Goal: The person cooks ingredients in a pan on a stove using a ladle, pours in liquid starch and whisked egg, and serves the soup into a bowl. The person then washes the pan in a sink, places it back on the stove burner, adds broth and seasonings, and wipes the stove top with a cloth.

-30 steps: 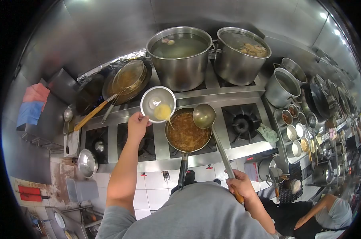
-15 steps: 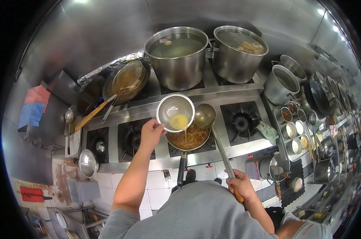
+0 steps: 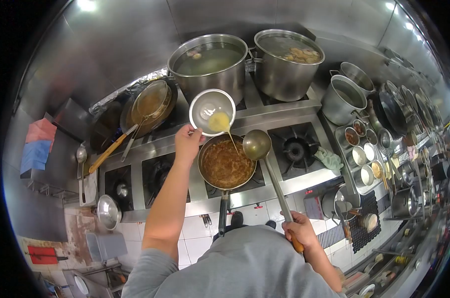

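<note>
Yellow liquid [image 3: 219,120] is trickling from a shiny round bowl [image 3: 202,108]; left hand [image 3: 187,142] is pinching its rim, right hand [image 3: 300,230] gripping a wood-handled metal ladle [image 3: 257,145].

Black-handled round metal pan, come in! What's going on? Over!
Left hand: holding tilted silver metal bowl, yellow liquid streaming into pan. Right hand: gripping long metal ladle with brown grip, head at pan's right edge. Nothing visibly blocking the pour.

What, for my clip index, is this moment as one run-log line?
left hand: holds tilted bowl | yellow liquid: streaming into pan | right hand: grips ladle
</note>
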A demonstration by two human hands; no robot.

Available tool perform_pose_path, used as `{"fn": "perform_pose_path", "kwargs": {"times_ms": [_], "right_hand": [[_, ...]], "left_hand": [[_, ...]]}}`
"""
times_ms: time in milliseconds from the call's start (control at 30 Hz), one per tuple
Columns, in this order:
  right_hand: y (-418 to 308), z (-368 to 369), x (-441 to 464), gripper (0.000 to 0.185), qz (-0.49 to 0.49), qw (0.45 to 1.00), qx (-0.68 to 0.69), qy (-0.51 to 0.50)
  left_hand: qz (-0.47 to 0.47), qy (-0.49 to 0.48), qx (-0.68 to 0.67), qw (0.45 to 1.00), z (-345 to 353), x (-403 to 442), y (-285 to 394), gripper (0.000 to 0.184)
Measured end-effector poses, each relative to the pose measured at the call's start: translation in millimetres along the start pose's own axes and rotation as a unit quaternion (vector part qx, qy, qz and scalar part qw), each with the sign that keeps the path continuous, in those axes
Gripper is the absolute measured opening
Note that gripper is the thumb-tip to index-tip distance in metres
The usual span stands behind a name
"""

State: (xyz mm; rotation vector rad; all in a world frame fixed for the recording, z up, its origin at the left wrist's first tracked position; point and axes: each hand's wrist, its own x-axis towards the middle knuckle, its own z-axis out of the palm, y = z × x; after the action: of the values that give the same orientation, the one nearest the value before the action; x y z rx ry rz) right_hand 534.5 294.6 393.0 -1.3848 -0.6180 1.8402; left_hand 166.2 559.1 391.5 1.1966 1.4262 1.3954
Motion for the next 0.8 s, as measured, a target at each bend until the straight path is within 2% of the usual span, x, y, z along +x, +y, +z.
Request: {"fn": "perform_pose_path", "kwargs": {"times_ms": [167,467,567,800], "right_hand": [[-1.3,1.4,4.1,0.044,0.010,1.000,-0.004,-0.006],[-4.8,5.2,12.1,0.042,0.013,1.000,-0.011,-0.022],[-8.7,7.5,13.2,0.042,0.024,0.999,-0.025,-0.022],[-8.5,7.4,14.2,0.042,0.025,0.999,-0.022,-0.025]], "left_hand": [[0.048,0.026,0.057,0.997,-30.5,11.0,-0.4,0.010],[0.016,0.030,0.137,0.990,-78.8,-32.1,3.5,0.011],[-0.007,0.026,0.116,0.993,-84.3,-46.0,-5.7,0.010],[-0.063,0.003,-0.040,0.997,-54.4,-61.5,-10.3,0.007]]}}
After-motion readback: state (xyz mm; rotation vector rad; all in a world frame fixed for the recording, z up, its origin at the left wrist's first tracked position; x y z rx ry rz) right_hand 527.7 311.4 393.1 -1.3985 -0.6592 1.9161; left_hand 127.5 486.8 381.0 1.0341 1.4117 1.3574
